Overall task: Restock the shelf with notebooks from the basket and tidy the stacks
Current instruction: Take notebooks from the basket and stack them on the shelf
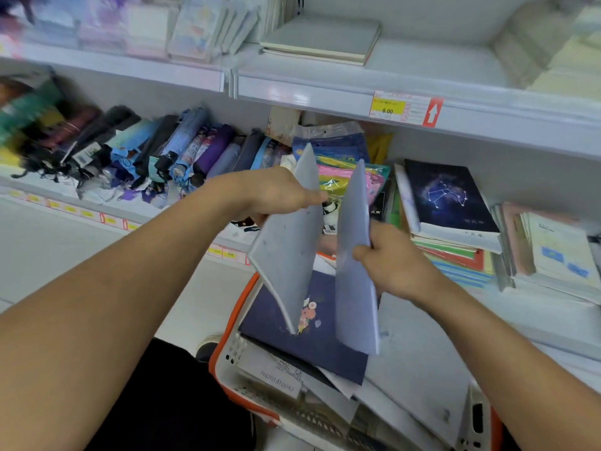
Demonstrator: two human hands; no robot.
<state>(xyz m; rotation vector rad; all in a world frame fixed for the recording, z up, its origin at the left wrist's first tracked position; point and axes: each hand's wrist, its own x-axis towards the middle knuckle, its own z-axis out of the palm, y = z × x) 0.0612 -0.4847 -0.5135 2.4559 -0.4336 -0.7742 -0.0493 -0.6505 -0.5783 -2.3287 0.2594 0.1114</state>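
Notebooks [289, 242] | left hand [273, 193], right hand [393, 258] each gripping one | above basket [227, 359] | umbrellas [156, 151] left

Matt paper notebooks [353, 255] — perforated plastic basket [234, 362] — smooth white shelf [325, 92]

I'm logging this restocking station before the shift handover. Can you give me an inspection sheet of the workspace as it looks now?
Surface: white metal shelf, lower tier, bare strip at its front.
Job's things: two thin grey-blue notebooks, left one, right one, held upright above the orange-rimmed white plastic basket; navy floral notebook on top inside it; stack topped by a dark constellation-cover notebook on the shelf.
Clutter: folded umbrellas in a row at left; colourful plastic packets.
Grip: left hand pinches the left notebook; right hand holds the right one.
Cables: nothing seen.
Surroundings: upper shelf with a yellow price tag; pale floor.
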